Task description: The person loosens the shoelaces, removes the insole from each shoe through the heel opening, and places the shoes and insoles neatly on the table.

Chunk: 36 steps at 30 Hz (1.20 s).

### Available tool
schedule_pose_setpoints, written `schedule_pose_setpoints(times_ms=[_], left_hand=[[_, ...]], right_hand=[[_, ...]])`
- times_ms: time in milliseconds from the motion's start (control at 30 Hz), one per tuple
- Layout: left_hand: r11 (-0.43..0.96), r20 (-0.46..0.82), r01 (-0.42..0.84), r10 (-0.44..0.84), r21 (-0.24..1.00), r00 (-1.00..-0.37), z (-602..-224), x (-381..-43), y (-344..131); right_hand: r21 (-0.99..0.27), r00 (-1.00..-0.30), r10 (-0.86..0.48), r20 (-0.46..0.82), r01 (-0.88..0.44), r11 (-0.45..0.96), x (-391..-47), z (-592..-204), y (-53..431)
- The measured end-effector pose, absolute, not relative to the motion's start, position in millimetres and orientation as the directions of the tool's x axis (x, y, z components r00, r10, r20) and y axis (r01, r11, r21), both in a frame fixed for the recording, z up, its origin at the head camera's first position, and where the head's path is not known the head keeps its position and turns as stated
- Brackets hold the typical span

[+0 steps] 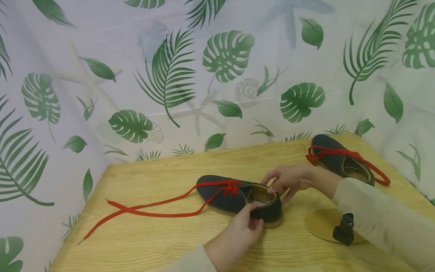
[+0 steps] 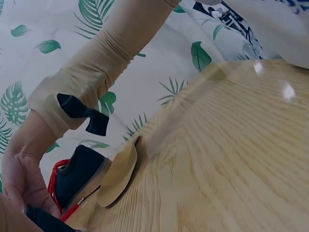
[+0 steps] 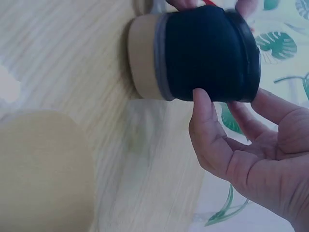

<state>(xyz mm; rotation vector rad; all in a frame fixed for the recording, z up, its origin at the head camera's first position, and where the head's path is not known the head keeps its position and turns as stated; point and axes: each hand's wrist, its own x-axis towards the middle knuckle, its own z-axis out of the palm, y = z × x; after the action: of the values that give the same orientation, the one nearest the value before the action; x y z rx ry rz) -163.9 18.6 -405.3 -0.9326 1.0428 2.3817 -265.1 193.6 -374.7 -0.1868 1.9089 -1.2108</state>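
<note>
A dark navy shoe (image 1: 221, 192) with a tan sole lies on the wood-grain table, toe to the left. Its red lace (image 1: 163, 215) runs out leftward in two strands that cross. With thumb at the collar and fingers on the outer side, my left hand (image 1: 236, 234) grips the near side of the shoe. My right hand (image 1: 289, 181) holds the heel end from the far side, fingertips at the collar rim. From the right wrist view, the heel (image 3: 203, 55) sits between the fingertips of that hand. The left hand is mostly hidden in its own wrist view.
A second navy shoe (image 1: 329, 162) with a red lace stands at the back right. Under the right forearm lies a flat tan piece, like an insole (image 1: 319, 224). A black device (image 1: 344, 228) is worn on the right wrist. Leaf-patterned cloth (image 1: 176, 143) borders the table.
</note>
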Motion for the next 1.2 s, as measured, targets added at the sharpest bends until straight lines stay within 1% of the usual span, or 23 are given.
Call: schedule_pose_setpoints(times_ms=[100,267,433,600,733,967,1200], left_hand=[[-0.6,-0.698,-0.579,0.047,0.552,-0.714,-404.1,-165.5,12.3],[-0.535,-0.67,-0.56,-0.016,0.633,-0.742,-402.8,-168.0,4.2],[-0.519,-0.653,-0.539,-0.05,0.663,-0.756,-404.4,-171.5,-1.3],[-0.488,-0.639,-0.533,-0.069,0.691,-0.766,-409.2,-172.6,-11.6],[-0.482,-0.622,-0.521,-0.064,0.704,-0.78,-413.5,-174.2,-22.8],[-0.52,-0.573,-0.486,-0.008,0.702,-0.819,-423.3,-180.4,-39.9],[-0.533,-0.566,-0.476,-0.007,0.7,-0.825,-429.4,-181.4,-67.7]], right_hand=[[-0.802,-0.642,-0.506,-0.575,0.324,0.501,-259.5,-375.9,190.2],[-0.82,-0.653,-0.511,-0.559,0.345,0.456,-251.9,-375.9,184.8],[-0.838,-0.677,-0.503,-0.537,0.363,0.407,-245.0,-375.9,179.8],[-0.839,-0.706,-0.466,-0.533,0.372,0.396,-239.4,-378.1,169.9],[-0.837,-0.709,-0.455,-0.539,0.387,0.388,-237.9,-377.9,161.1],[-0.845,-0.728,-0.44,-0.526,0.389,0.367,-233.2,-378.5,147.5],[-0.868,-0.756,-0.442,-0.484,0.348,0.356,-230.6,-382.8,127.7]])
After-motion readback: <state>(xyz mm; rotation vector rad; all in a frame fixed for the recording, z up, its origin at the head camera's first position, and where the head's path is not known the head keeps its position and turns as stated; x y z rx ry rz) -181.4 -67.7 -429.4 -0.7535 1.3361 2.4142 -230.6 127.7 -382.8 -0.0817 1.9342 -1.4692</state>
